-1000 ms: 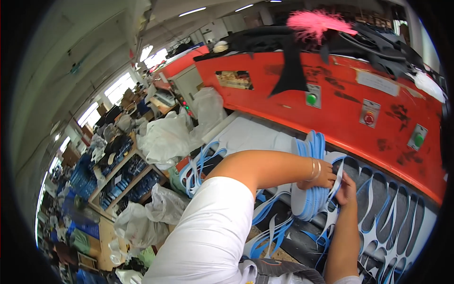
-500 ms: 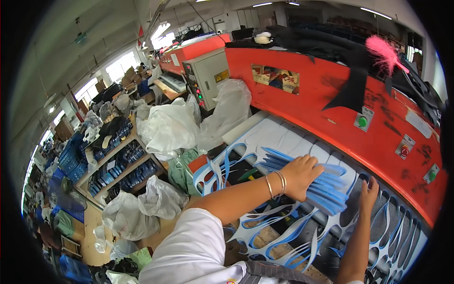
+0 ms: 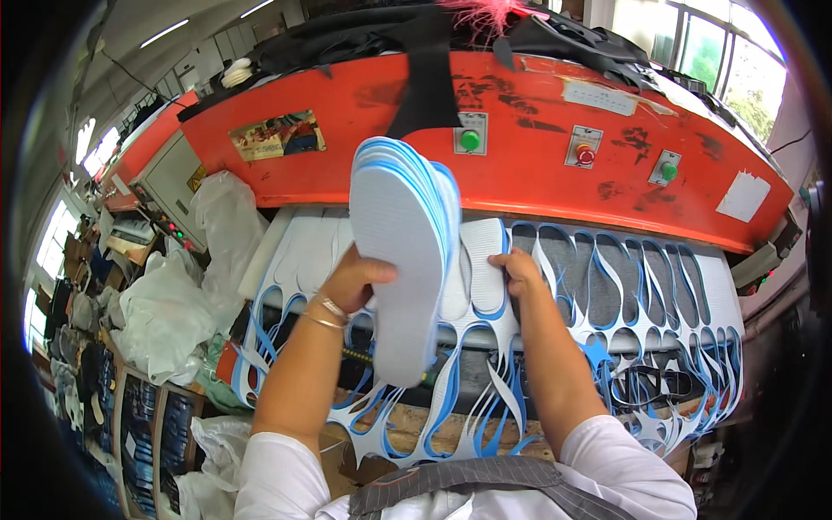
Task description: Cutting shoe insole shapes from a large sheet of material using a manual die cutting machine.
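My left hand [image 3: 348,282] is wrapped round a thick stack of white and blue foam shoe soles [image 3: 400,234], held upright in front of me with its white face toward me. The thumb lies across that face; the other fingers are hidden behind. Just right of the stack, my right hand [image 3: 520,270] pinches the edge of a single white foam sole [image 3: 487,290] at the machine's bed. Around it spreads a die-cut foam sheet [image 3: 592,316], white with blue edges, its sole-shaped openings showing a dark surface. Strips of the sheet hang over the near edge.
Behind the bed runs a red machine housing [image 3: 364,104] with a green button [image 3: 470,140] and a red stop knob [image 3: 585,154]. Black material [image 3: 429,82] drapes over its top. White plastic bags [image 3: 165,303] and shelves of blue pieces [image 3: 141,433] stand at left.
My view has swung right. The stack has risen from the bed and now stands upright in my left hand. My right hand has come to a single sole beside it.
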Demonstrator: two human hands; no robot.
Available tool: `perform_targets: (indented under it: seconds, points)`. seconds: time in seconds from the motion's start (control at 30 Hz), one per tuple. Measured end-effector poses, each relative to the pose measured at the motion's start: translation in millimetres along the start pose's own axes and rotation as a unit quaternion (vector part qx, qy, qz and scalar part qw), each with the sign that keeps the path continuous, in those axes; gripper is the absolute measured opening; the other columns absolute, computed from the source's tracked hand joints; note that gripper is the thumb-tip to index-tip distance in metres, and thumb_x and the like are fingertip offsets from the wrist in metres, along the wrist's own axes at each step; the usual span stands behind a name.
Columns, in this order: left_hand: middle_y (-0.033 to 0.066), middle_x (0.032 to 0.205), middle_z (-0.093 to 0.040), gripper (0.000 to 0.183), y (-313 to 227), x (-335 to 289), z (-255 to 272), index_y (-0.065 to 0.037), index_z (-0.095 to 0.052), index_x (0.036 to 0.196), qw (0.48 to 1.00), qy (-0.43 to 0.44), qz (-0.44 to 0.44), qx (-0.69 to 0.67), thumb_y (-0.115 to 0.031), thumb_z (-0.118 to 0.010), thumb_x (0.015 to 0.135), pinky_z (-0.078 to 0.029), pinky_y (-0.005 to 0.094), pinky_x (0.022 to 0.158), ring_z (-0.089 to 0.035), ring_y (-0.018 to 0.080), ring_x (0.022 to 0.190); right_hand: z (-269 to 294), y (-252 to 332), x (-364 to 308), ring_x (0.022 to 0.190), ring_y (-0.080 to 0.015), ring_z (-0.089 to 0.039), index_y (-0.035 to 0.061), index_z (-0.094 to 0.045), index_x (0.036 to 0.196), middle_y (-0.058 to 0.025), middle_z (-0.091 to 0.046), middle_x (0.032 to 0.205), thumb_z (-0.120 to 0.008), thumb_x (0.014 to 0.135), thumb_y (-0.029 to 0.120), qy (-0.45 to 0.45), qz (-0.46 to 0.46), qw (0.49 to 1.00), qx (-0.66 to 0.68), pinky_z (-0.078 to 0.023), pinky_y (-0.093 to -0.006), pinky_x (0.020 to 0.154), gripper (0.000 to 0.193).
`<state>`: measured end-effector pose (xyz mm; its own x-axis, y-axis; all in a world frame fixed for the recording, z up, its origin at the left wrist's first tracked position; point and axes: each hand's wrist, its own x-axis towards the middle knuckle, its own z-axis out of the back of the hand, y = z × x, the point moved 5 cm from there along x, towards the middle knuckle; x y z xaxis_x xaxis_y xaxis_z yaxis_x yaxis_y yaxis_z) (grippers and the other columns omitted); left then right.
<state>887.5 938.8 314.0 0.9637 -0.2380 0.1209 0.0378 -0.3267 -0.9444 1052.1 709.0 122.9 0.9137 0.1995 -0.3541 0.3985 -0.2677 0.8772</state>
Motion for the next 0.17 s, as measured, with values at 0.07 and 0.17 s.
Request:
perform_targets:
  seconds: [0.07,0.17]
  points:
    - [0.0124,0.108,-0.062,0.062,32.1,22.4,-22.2,0.002,-0.052,0.120,0.994,-0.016,0.060,-0.085,-0.024,-0.072,0.067,-0.049,0.0360,0.089,-0.061,0.0232,0.097,12.4,-15.5,7.4,0.098,-0.0287,-0.062,-0.0051,-0.047,0.123,-0.0211,-0.060,0.113,-0.062,0.081,-0.004,0.085,0.007,0.993,0.078,-0.052,-0.0416,0.088,0.045]
    - [0.0112,0.108,-0.063,0.060,91.0,66.8,-48.8,0.001,-0.055,0.118,0.997,0.002,0.044,-0.067,-0.024,-0.073,0.067,-0.051,0.0376,0.087,-0.063,0.0232,0.093,-21.3,-30.3,11.3,0.101,-0.0316,-0.061,-0.0044,-0.044,0.126,-0.0205,-0.059,0.116,-0.064,0.081,0.000,0.272,0.015,0.935,0.229,-0.050,-0.0455,0.092,0.049]
